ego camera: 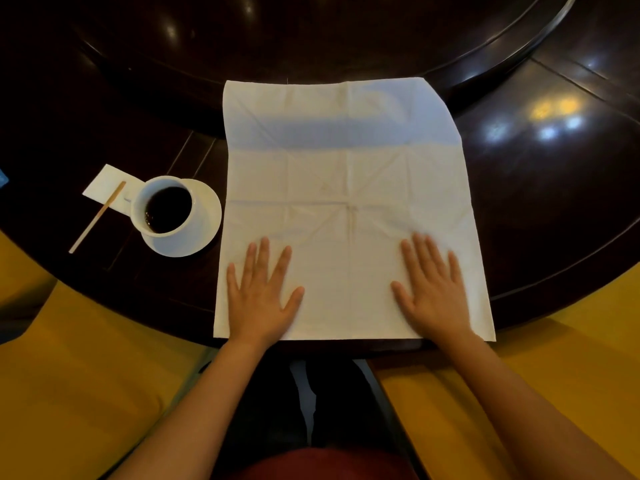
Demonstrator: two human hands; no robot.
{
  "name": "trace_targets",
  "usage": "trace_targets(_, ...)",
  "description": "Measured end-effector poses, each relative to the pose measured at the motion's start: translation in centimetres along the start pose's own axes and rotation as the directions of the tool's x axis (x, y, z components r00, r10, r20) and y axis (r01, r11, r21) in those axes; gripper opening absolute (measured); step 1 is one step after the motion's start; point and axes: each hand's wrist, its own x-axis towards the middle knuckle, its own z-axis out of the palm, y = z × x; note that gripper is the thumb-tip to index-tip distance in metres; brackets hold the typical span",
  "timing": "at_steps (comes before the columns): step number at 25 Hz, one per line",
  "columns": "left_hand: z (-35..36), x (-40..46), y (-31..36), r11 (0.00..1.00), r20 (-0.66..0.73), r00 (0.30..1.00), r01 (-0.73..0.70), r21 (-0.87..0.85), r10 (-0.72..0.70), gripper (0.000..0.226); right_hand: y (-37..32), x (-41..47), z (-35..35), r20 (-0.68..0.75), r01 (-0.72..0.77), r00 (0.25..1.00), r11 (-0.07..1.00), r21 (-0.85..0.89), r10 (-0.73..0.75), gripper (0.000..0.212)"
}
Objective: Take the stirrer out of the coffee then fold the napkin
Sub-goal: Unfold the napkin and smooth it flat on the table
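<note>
The left hand (262, 295) lies flat, palm down, fingers spread wide, on the near left part of the napkin (349, 188). The right hand (433, 292) lies the same way on the near right part, fingers spread and holding nothing. Both press on the cloth just inside its near edge, with a bare stretch of napkin between them.

The napkin spreads open and flat away from the hands, a pale square marked with old fold creases that cross near its middle, just beyond the fingertips. Its far right corner curls a little where it meets the raised dark ring on the table (540, 188). The near edge runs along the table's rim, under the wrists.

Left of the left hand and a little farther out stands a white cup (162, 209) of dark coffee on a white saucer (204, 233), which sits just beside the napkin's left edge. Beyond the cup, farther left again, the wooden stirrer (98, 216) lies out of the coffee, slanted, its far end resting on a small white paper square (105, 185) and its near end on the dark tabletop.
</note>
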Motion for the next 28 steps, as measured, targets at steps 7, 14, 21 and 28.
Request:
trace_targets(7,-2.5,3.2,0.6,0.987,-0.114,0.985,0.12,-0.111,-0.132,0.067,0.3,2.8,-1.5,-0.069,-0.165,0.983,0.985,0.056,0.169,0.066)
trace_targets(14,-1.6,12.5,6.9,0.999,-0.02,0.999,-0.046,-0.003,0.046,0.054,-6.1,11.9,-0.1,-0.016,0.139,0.99,0.989,0.05,-0.139,0.054)
trace_targets(21,-1.4,12.5,6.5,1.0,0.02,1.0,0.003,-0.003,-0.003,0.07,0.3,14.3,-0.9,-0.012,-0.002,1.0,1.0,0.026,0.002,0.07)
trace_targets(28,-1.4,12.6,6.6,0.999,0.025,0.999,0.029,0.025,-0.029,0.073,6.4,16.2,-3.2,0.012,-0.335,0.942,0.94,0.06,0.335,0.07)
